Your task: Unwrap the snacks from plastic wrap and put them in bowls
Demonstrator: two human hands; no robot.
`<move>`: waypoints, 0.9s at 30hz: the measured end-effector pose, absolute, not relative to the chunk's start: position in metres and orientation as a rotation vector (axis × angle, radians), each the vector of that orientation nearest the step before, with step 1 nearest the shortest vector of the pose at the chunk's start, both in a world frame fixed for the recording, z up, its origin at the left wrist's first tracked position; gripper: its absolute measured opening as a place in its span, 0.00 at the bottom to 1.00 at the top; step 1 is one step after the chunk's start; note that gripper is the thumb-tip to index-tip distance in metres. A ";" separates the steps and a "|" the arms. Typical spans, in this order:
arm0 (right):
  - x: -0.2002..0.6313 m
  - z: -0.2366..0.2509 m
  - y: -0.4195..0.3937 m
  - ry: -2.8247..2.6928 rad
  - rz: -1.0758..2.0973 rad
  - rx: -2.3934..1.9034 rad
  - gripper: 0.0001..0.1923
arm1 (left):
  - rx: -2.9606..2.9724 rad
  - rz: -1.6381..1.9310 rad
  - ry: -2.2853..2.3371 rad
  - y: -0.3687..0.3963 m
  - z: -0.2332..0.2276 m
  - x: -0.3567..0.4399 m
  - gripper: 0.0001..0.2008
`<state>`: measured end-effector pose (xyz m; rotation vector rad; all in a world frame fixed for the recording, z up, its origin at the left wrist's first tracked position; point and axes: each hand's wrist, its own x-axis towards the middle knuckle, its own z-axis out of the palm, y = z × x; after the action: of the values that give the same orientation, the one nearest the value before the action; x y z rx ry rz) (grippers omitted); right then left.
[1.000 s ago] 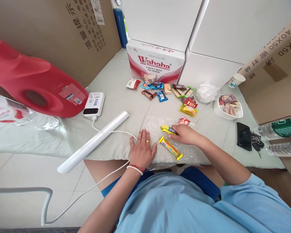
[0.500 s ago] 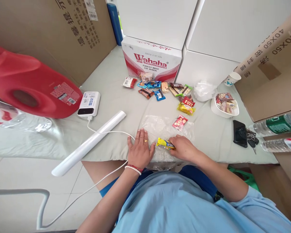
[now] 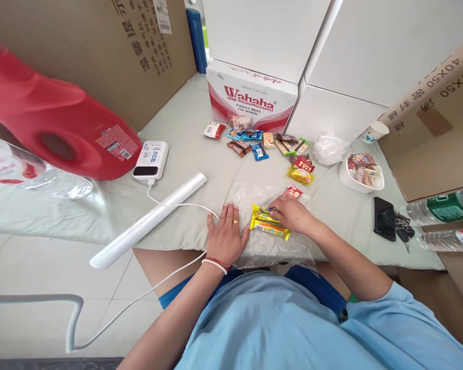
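My left hand (image 3: pixel 227 234) lies flat, fingers apart, on the left edge of a clear plastic bag (image 3: pixel 254 198) spread on the grey cloth. Two yellow snack bars (image 3: pixel 268 223) lie side by side on the bag, just right of that hand. My right hand (image 3: pixel 291 213) rests on the bag with its fingertips on the right end of the upper yellow bar. A small red snack packet (image 3: pixel 292 191) lies on the bag just beyond my right hand.
Several wrapped snacks (image 3: pixel 262 146) lie before a Wahaha box (image 3: pixel 250 97). A white bowl of snacks (image 3: pixel 361 174), phone (image 3: pixel 384 218) and keys sit right. A white roll (image 3: pixel 150 221), power bank (image 3: pixel 151 159) with cable and red jug (image 3: pixel 54 123) sit left. Water bottles (image 3: pixel 443 205) lie far right.
My right hand carried a yellow bar from beside the red packet down to the second yellow bar, and the two now lie together. My left hand has stayed flat on the bag.
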<state>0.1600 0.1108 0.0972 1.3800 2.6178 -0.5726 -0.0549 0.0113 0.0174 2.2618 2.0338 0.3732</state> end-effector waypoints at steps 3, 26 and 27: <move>0.164 0.096 0.100 2.655 -0.520 1.511 0.14 | 2.261 0.366 2.036 0.011 0.017 -0.056 0.33; 0.171 0.107 0.094 2.719 -0.523 1.588 0.11 | 2.246 0.363 2.031 0.011 0.019 -0.055 0.33; 0.172 0.107 0.085 2.751 -0.539 1.558 0.11 | 2.248 0.367 2.031 0.011 0.019 -0.055 0.33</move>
<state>0.1722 0.0851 0.1071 1.5581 2.7509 -0.5392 -0.0549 0.0115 0.0185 2.2479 2.0313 0.3667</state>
